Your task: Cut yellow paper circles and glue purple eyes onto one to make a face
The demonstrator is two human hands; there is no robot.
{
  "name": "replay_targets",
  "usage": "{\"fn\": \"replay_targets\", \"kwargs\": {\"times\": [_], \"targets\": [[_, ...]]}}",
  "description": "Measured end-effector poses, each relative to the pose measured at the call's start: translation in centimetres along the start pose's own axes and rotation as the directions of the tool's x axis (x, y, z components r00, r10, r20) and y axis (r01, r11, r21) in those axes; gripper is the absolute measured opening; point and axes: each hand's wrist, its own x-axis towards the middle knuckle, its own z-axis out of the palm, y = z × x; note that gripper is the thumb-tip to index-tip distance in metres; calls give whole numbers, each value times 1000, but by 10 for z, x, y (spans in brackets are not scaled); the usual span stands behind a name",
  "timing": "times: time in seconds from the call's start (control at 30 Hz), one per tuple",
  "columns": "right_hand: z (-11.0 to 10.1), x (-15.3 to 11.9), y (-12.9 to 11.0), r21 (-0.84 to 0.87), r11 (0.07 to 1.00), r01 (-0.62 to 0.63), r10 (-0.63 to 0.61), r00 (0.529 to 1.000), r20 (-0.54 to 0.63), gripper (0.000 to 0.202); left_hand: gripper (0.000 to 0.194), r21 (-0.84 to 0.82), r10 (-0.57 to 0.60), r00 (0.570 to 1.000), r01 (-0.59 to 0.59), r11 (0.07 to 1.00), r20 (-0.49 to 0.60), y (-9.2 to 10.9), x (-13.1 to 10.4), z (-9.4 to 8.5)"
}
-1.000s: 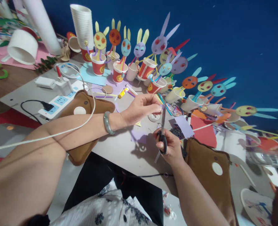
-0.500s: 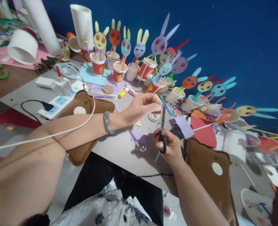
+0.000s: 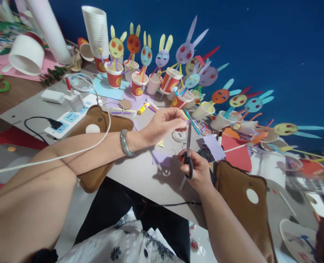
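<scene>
My left hand [image 3: 164, 126] pinches a tiny purple piece [image 3: 187, 122] between thumb and fingers, above the middle of the table. My right hand [image 3: 198, 170] is closed round the black handles of scissors [image 3: 188, 160], whose blades point up and touch or nearly touch the purple piece. Whether the blades are parted cannot be made out. Below the hands, a purple paper sheet [image 3: 161, 159] lies on the table, with a roll of white tape [image 3: 179, 136] behind it.
Rabbit-faced paper figures stand in cups, such as a red cup [image 3: 114, 78], along the blue wall. A power strip [image 3: 71, 116] and a brown pouch [image 3: 96, 118] lie left; another brown pouch [image 3: 241, 197] lies right. A white cable [image 3: 54, 159] crosses over my left arm.
The scissors and my right hand have shifted very slightly left. My left hand has hardly moved and keeps its pinch.
</scene>
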Motion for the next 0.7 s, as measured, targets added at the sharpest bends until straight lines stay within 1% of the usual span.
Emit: {"fn": "replay_targets", "kwargs": {"times": [0.23,0.5,0.7], "targets": [[0,0,0,-10,1000,-23,23,1000,-5,59,11,-30,-10,1000,10,999,-17,-2,1,0],[1,0,0,15,1000,-25,25,1000,-2,59,13,-37,-3,1000,3,999,0,-3,2,-1],[1,1,0,-10,1000,4,-4,1000,-30,58,12,-90,-12,1000,10,996,-21,-2,1,0]]}}
